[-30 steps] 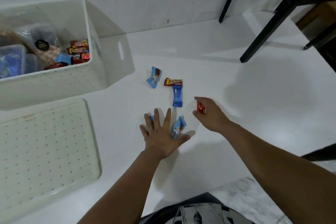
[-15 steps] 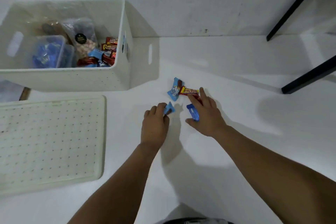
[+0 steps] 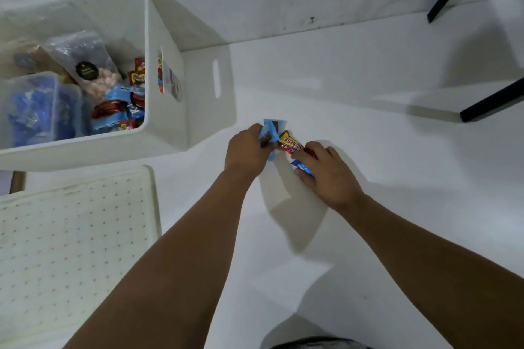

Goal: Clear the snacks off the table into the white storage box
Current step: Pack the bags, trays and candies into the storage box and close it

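The white storage box (image 3: 167,133) stands at the left and holds several snack packs and bags. On the white table, just right of the box, my left hand (image 3: 246,150) is closed on light blue snack packets (image 3: 271,129). My right hand (image 3: 326,171) grips a dark blue snack bar (image 3: 302,167) and its fingers lie on a red and yellow snack bar (image 3: 289,143). The two hands are close together, almost touching.
The box's perforated white lid (image 3: 73,235) lies flat on the table at the lower left. A white wall runs along the back. Black furniture legs (image 3: 490,106) stand at the upper right.
Both hands have moved forward towards the box. My left hand has closed on another light blue packet, and my right hand, still holding the dark blue bar, has reached the red and yellow bar.
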